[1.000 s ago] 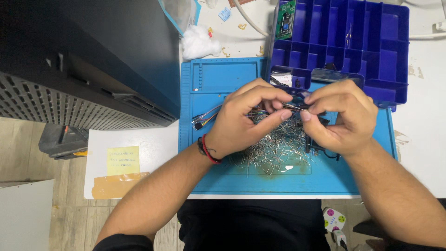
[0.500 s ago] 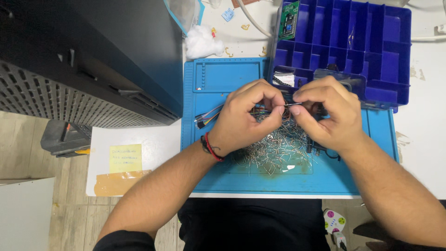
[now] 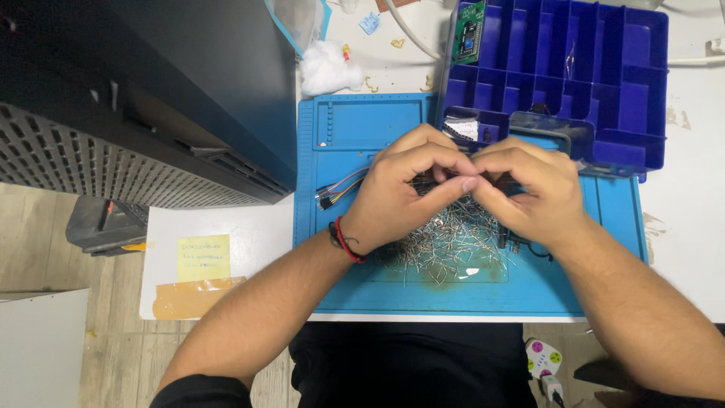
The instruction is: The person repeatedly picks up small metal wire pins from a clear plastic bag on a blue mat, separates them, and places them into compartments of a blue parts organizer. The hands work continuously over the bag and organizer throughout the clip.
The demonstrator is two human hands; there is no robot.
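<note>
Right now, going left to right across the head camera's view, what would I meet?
Black vented machine → yellow sticky note → left hand → right hand → white tabletop, at the far right edge.

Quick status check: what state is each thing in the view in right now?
Left hand: fingertips pinched against the right's, contents hidden.
Right hand: pinched likewise.
Pile of metal pins: loose, spread on the mat.
Blue mat: flat on the table.
Blue compartment box: open, mostly bare.
Jumper wires: bundled, lying on the mat.
</note>
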